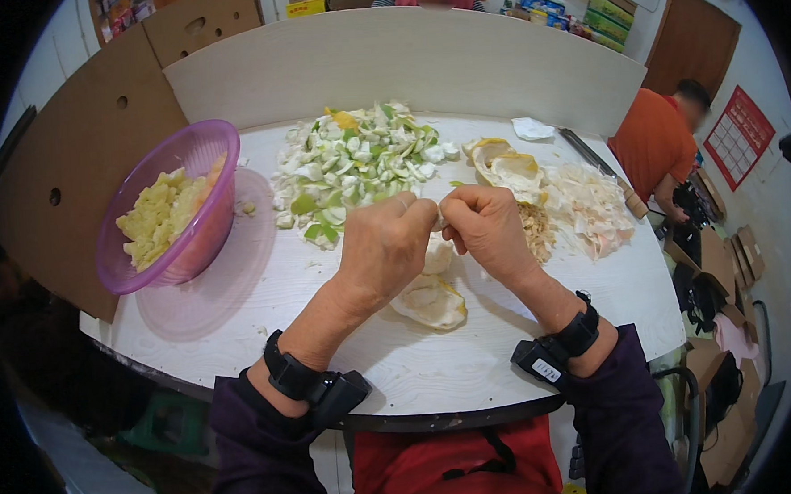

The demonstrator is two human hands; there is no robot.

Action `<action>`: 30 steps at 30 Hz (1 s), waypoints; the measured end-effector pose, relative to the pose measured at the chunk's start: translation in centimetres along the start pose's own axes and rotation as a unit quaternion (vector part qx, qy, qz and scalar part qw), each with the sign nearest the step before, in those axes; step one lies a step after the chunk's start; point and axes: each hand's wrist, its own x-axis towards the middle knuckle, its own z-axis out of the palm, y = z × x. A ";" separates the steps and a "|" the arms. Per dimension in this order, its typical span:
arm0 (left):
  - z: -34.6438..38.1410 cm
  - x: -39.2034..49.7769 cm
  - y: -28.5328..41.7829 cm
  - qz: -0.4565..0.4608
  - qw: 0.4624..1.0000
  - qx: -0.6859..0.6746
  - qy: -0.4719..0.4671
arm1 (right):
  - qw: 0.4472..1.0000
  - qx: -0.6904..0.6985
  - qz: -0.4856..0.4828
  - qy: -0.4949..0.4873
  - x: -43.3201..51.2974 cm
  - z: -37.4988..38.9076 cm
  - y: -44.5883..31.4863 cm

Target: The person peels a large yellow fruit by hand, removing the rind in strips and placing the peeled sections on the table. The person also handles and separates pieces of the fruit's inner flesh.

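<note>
My left hand [390, 244] and my right hand [487, 225] meet above the middle of the white table, fingertips pinched together. Between them is a small pale piece [440, 219], mostly hidden by the fingers; it looks like pomelo. Just below the hands, a whitish lump [438, 255] is partly covered by my left hand. Nearer me lies a hollow piece of yellow pomelo peel [433, 303], its white pith facing up. Beyond my left hand spreads a heap of chopped green-and-white peel [357, 162]. Past my right hand sit more yellow peel shells [509, 167].
A purple plastic bowl [222, 209] of pale yellow pulp stands tilted at left on a pinkish lid [161, 316]. At right are thin membranes [591, 203], a pile of seeds [536, 233] and a wooden-handled knife [599, 162]. Boards [399, 62] edge the table; people are beyond.
</note>
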 end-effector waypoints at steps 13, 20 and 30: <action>0.2 0.4 0.8 0.063 0.993 0.062 0.079 | 0.942 0.259 0.214 0.026 0.9 -0.1 -0.3; -0.3 0.9 1.5 0.120 0.985 0.073 0.101 | 0.950 0.273 0.152 0.025 0.8 -0.3 -0.8; -1.3 1.1 1.9 0.079 0.990 0.081 0.080 | 0.946 0.281 0.146 -0.062 1.1 -1.8 -1.0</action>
